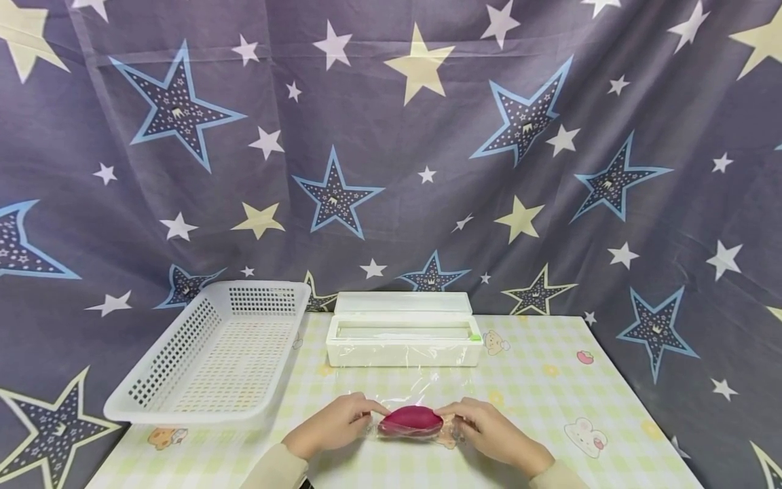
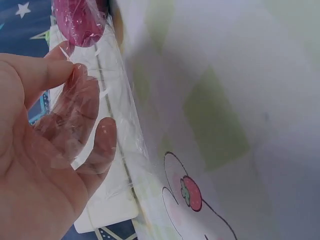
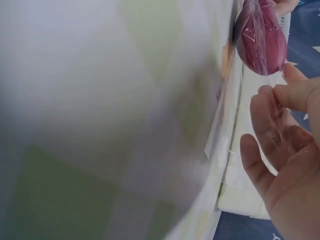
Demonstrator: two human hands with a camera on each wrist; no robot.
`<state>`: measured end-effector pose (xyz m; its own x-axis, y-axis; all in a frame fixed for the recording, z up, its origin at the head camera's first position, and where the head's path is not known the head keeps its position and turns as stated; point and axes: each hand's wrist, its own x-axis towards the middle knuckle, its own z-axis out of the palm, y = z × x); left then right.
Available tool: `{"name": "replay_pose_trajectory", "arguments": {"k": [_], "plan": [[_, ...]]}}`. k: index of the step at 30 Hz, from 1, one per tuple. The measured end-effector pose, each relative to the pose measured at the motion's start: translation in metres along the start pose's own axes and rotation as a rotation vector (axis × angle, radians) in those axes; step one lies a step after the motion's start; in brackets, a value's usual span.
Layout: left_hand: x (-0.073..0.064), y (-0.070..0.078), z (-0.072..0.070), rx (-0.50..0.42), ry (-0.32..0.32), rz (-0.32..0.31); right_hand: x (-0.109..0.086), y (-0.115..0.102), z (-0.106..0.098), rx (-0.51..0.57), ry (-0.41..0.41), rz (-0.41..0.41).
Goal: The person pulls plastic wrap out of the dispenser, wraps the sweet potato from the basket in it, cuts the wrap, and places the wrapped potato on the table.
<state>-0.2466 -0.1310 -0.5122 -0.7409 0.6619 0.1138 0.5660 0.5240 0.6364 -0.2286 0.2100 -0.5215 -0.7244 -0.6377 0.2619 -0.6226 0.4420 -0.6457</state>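
A smooth magenta oval object [image 1: 411,422], tapered toward its ends, lies wrapped in clear cling film near the table's front; its exact kind cannot be told. My left hand [image 1: 342,422] is at its left end, pinching the gathered film [image 2: 75,107] between thumb and fingertip. On the opposite side my right hand [image 1: 491,429] does the same with the film [image 3: 275,112] at the right end. In both wrist views the other fingers are loosely bent, with film draped over them. Behind the object stands a white cling film box [image 1: 403,354], its lid raised.
A white perforated plastic basket [image 1: 195,415] stands at the table's left. Green-checked cloth with cartoon prints covers the table [image 1: 550,397]. A dark curtain with stars [image 1: 379,122] hangs close behind and at the sides.
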Motion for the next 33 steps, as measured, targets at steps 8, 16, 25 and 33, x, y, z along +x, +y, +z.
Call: {"name": "replay_pose_trajectory", "arguments": {"k": [8,16,25,33], "plan": [[0.008,-0.004,-0.002,0.011,0.010,-0.058,0.010,0.003,-0.002,-0.012,0.032,0.080],[0.017,-0.012,-0.003,0.003,0.023,-0.082,0.022,0.015,0.001,-0.015,0.045,0.133],[0.029,-0.024,-0.001,-0.022,0.041,-0.099,0.036,0.021,-0.002,-0.016,0.036,0.204],[0.032,-0.025,0.000,-0.073,0.038,-0.164,0.041,0.022,-0.002,0.007,0.024,0.267]]}}
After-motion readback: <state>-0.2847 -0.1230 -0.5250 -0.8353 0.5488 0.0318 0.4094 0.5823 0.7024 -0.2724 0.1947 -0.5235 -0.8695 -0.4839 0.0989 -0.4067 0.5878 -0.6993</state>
